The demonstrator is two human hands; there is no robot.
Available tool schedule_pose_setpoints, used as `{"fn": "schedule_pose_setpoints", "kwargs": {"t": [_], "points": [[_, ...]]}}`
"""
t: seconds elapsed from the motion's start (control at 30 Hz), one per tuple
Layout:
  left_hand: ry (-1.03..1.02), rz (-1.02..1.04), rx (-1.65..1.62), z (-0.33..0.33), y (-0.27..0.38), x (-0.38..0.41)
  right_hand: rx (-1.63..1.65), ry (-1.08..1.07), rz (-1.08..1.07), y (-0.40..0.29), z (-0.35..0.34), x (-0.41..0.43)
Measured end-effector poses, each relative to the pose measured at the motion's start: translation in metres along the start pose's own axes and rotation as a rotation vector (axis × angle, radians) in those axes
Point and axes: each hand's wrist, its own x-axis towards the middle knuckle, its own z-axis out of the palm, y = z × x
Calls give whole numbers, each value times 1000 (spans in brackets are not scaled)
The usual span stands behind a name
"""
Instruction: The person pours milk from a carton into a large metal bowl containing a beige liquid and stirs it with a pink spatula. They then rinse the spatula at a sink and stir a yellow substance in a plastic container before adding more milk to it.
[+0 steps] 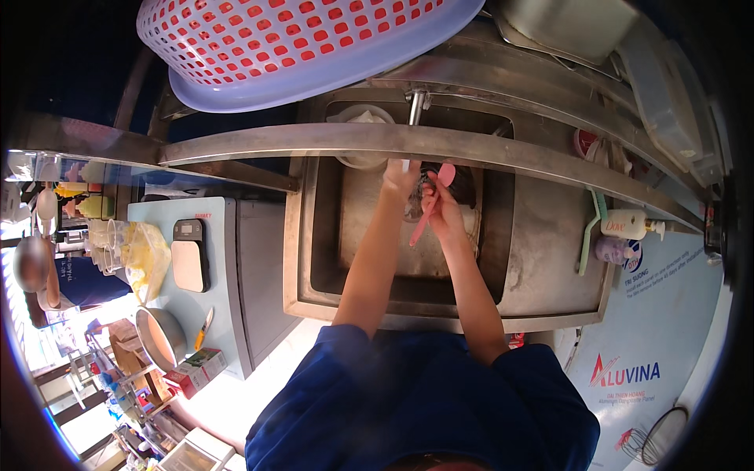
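Observation:
My right hand (pixel 443 213) grips a pink spatula (pixel 447 175), its broad head up and its handle slanting down to the left. Beside it, my left hand (pixel 403 176) is beneath the tap, partly covered by a metal shelf rail. A small white patch shows at its fingers; I cannot tell whether it holds anything. Water seems to run between the hands into the stainless steel sink (pixel 377 250). A dark object (pixel 465 187), partly hidden, lies in the sink behind my right hand. Left of the tap (pixel 416 109) sits a translucent bowl (pixel 353 161) with something whitish inside.
A metal shelf rail (pixel 341 136) crosses above the sink, with a lilac basket (pixel 283 79) overhead. Bottles (pixel 624 225) and a green brush (pixel 588 241) lie right. The left worktop holds a scale (pixel 187 265), knife (pixel 204 329) and metal bowl (pixel 177 335). A person (pixel 88 279) is far left.

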Motion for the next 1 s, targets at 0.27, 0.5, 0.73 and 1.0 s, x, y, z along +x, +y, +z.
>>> {"fn": "schedule_pose_setpoints", "kwargs": {"t": [0.27,0.5,0.73,1.0], "points": [[-151,-834,-971,-57,22,-46,-118,-337,-34,11,16,51],[-163,31,-101,-85,15,-125,-273,-62,6,46,7,89],[-251,-164,-20,-130,29,-148,-346,116,-97,58,34,110],[-123,-729,-515,-197,33,-189,-1294,-396,226,0,69,125]]}}
